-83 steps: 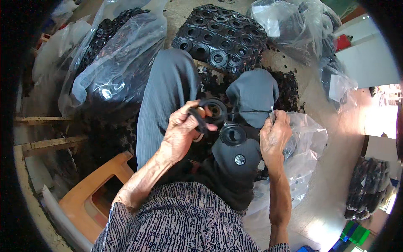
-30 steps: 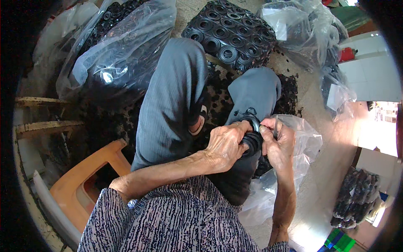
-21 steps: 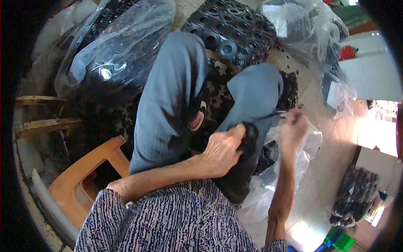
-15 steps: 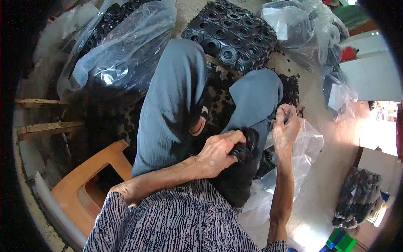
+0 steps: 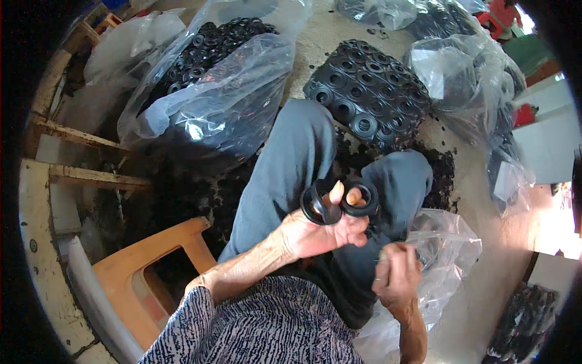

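My left hand [image 5: 312, 238] is turned palm up above my lap. One black rubber ring [image 5: 308, 205] hangs around its thumb side, and a second black rubber ring [image 5: 373, 197] sits around a fingertip, the two side by side. Lower and to the right, my right hand [image 5: 399, 274] is closed with its fingers curled in, apart from the rings. A tiny glint shows at its finger edge, but what it holds is hidden. Beyond my knees lies a thick black rubber slab [image 5: 368, 88] moulded with rows of rings.
An open clear plastic bag [image 5: 242, 103] of loose black rings [image 5: 209, 51] stands front left. More clear bags [image 5: 467, 82] stand at the far right. A plastic sheet [image 5: 451, 261] lies beside my right leg, an orange plastic chair [image 5: 115, 267] at my left. Black scraps [image 5: 439, 182] litter the floor.
My left hand has turned from knuckles up to palm up, spreading the rings apart. My right hand has come back from beside the right knee toward my lap. The view has shifted.
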`<state>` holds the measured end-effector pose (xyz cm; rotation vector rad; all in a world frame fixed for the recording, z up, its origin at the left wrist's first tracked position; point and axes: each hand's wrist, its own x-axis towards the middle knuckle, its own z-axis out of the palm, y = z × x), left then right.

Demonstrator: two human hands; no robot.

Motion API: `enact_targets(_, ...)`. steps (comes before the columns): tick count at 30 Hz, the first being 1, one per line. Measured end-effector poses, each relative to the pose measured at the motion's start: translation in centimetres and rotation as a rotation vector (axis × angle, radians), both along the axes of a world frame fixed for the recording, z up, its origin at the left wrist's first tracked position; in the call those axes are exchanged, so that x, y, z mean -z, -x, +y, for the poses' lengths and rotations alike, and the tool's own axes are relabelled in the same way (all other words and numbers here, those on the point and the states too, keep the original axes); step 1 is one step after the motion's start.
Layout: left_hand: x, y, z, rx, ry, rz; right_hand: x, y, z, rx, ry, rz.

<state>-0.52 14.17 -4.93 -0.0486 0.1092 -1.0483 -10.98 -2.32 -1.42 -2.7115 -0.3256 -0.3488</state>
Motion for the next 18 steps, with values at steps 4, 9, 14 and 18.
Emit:
enact_targets(4, 0.1, -1.9, 0.8, -0.086, -0.022, -0.142, -0.5, -0.1, 0.3, 0.198, -0.167, 0.189)
enact_targets(9, 0.1, -5.0, 1.3, -0.421, -0.078, -0.024, -3.2, 1.1, 3.9, -0.958, -0.583, 1.157)
enact_targets(14, -0.8, -4.5, 1.4, -0.318, -0.002, -0.17, -3.6, 0.9, -1.0, -0.312, -0.789, 0.538)
enact_targets(18, -1.2, -3.8, 1.1, -0.34, -0.093, -0.118, -1.3, -0.5, -11.6, 0.514, -0.787, 0.218)
